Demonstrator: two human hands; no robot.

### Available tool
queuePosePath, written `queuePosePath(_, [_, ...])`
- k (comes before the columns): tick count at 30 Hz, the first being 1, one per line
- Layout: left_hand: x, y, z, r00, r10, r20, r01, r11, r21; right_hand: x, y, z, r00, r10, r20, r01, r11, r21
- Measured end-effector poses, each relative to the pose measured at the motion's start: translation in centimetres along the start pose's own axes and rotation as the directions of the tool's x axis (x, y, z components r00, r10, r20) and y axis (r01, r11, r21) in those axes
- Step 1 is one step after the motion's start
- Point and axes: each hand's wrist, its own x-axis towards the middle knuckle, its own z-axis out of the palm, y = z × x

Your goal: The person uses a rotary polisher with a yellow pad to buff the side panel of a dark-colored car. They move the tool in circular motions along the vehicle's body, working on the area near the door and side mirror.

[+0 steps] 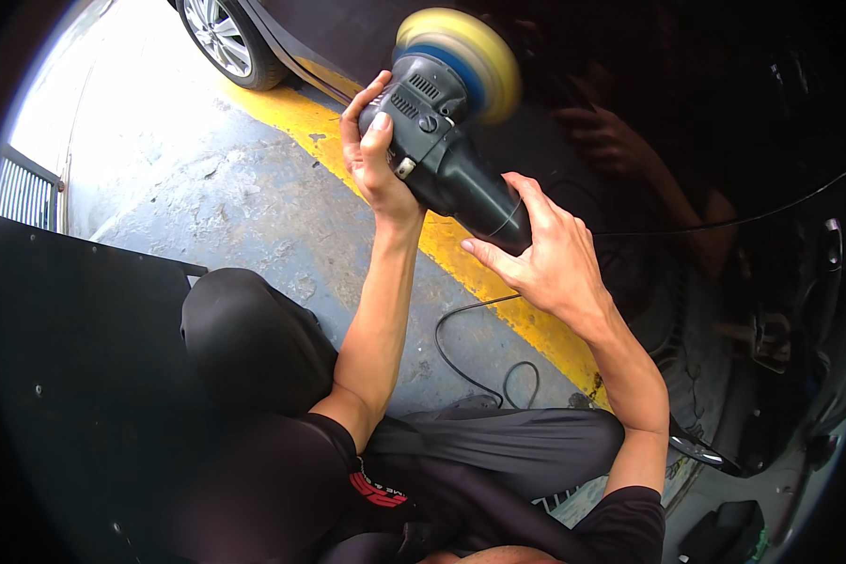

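Observation:
A black electric car polisher (pixel 462 174) is held between both my hands, its round yellow pad (pixel 470 58) up against or very near the dark car's side panel (pixel 620 56). The pad's edge is blurred, as if spinning. My left hand (pixel 378 155) grips the polisher's head end from the left, thumb on top and fingers round the far side. Farther back, my right hand (pixel 555 254) wraps round the rear of the body, its thumb toward me. The glossy panel mirrors a hand and arm. Whether the pad fully touches the paint cannot be told.
A black power cord (pixel 442 343) loops over the worn grey floor (pixel 226 188) below the polisher. A yellow painted stripe (pixel 484 273) runs along the car. A car wheel (pixel 221 39) stands at far left. My bent knees are close by; a dark panel (pixel 75 348) is at left.

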Motion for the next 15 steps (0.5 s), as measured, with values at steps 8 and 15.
queuePosePath(8, [-2.0,0.3,0.9,1.000,-0.022,0.011,0.021,0.996,0.088,-1.5,1.1,-0.7,0.999,0.034,0.011,-0.034,0.999,0.018])
queuePosePath(15, [-4.4,0.0,2.2,1.000,-0.022,-0.015,0.023,0.996,0.082,-3.6,2.3,-1.3,0.999,0.048,0.024,-0.048,0.999,0.018])
